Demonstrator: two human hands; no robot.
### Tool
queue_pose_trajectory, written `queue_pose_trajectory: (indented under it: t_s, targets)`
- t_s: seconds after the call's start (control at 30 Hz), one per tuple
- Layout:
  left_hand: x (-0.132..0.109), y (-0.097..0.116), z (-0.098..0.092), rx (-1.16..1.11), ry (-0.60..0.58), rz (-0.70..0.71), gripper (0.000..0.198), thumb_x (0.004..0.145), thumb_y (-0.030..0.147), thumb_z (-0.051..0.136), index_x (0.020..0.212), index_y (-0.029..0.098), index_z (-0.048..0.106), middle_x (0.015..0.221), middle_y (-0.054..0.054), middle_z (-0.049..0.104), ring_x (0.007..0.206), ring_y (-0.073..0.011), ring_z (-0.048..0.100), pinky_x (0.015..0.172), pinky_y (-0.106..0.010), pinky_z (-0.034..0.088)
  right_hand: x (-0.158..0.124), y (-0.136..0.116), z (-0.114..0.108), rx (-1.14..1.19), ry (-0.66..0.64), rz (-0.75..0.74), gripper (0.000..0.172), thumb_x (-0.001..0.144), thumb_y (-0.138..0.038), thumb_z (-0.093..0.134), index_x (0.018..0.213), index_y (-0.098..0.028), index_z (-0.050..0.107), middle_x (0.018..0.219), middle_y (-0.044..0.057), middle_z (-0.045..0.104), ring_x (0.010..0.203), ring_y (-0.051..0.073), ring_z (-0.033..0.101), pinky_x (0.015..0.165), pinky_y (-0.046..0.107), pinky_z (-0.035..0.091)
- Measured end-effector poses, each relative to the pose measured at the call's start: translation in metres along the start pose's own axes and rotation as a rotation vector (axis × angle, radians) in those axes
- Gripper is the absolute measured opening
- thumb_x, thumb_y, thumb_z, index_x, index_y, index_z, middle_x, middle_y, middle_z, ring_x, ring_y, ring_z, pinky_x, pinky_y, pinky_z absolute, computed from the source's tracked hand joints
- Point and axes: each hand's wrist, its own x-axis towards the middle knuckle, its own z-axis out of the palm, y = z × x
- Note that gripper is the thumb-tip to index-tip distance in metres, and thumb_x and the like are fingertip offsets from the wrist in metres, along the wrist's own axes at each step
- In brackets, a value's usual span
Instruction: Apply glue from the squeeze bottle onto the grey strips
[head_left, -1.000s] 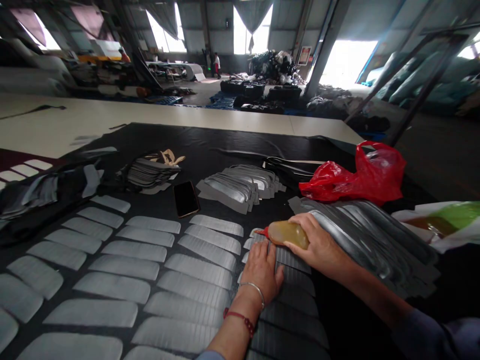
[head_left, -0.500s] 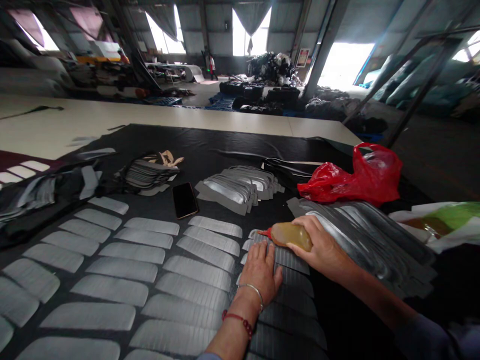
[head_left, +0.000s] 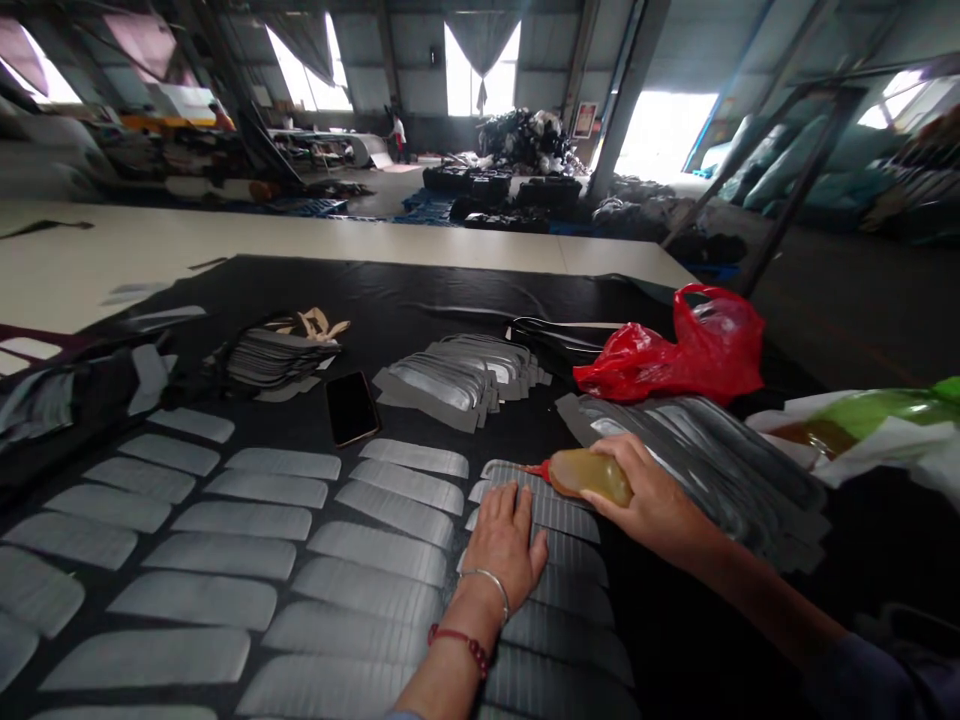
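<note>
The right hand (head_left: pixel 652 500) clamps its fingers round a yellowish bottle (head_left: pixel 589 476); left of it, the left hand (head_left: pixel 504 545), thumb apart, touches grey pieces (head_left: pixel 561 514).

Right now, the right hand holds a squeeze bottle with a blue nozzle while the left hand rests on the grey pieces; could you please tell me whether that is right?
Not quite: the nozzle is red, not blue, as the head view shows. The right hand does hold the squeeze bottle, and the left hand rests on the grey pieces.
</note>
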Motion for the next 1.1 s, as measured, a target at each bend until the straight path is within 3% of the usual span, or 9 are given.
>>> queue_pose_trajectory:
  t_s: [0.57, 1.1]
  targets:
    - [0.000, -0.008, 0.016, 0.057, 0.158, 0.086, 0.046, 0.083, 0.030, 0.047, 0.124, 0.009, 0.048, 0.125, -0.018, 0.048, 0.116, -0.0320, 0.043, 0.096, -0.050, 0.038, -0.037, 0.019, -0.028, -0.007, -0.018, 0.151, 0.035, 0.073, -0.024, 0.059, 0.106, -0.025, 0.045, 0.103, 0.006, 0.053, 0.094, 0.022, 0.058, 0.079, 0.037, 0.050]
    - [0.000, -0.013, 0.019, 0.094, 0.202, 0.143, 0.047, 0.085, 0.031, 0.046, 0.124, 0.006, 0.049, 0.122, -0.019, 0.048, 0.112, -0.0310, 0.043, 0.096, -0.047, 0.039, -0.067, 0.033, -0.045, 0.000, -0.028, 0.294, 0.034, 0.071, -0.022, 0.058, 0.103, -0.023, 0.047, 0.103, 0.006, 0.051, 0.094, 0.021, 0.057, 0.082, 0.038, 0.048]
